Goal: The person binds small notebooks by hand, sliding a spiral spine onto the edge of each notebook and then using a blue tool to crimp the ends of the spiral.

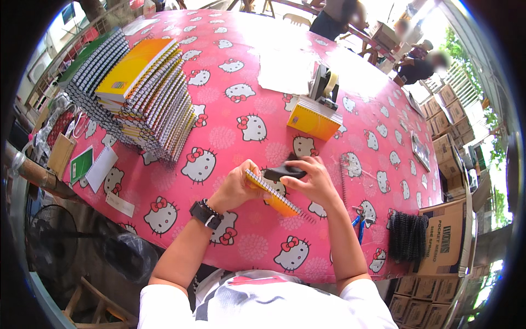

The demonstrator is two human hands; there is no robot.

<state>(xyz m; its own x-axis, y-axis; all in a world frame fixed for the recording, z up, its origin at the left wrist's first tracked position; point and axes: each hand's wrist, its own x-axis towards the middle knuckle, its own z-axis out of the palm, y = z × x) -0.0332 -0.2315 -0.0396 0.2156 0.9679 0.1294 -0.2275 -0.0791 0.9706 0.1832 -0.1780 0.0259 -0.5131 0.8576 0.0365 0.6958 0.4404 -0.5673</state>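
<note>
My left hand (239,189) is closed around one end of a small yellow notebook (282,205), tilted above the pink tablecloth. A spiral wire runs along the notebook's edge, and its loose coil end (307,216) sticks out past the cover toward the right. Just beyond it, my right hand (315,180) grips a dark, soft-looking black object (285,171) between thumb and fingers. Its exact kind is unclear. The black object is close to the notebook's upper end; whether they touch cannot be told.
Tall stacks of spiral notebooks (139,71) stand at the left. A tape dispenser (326,85) sits at the yellow notepads (313,120). Blue-handled pliers (359,223), black spiral coils (407,237) and a cardboard box (446,236) lie right. People are at the far side.
</note>
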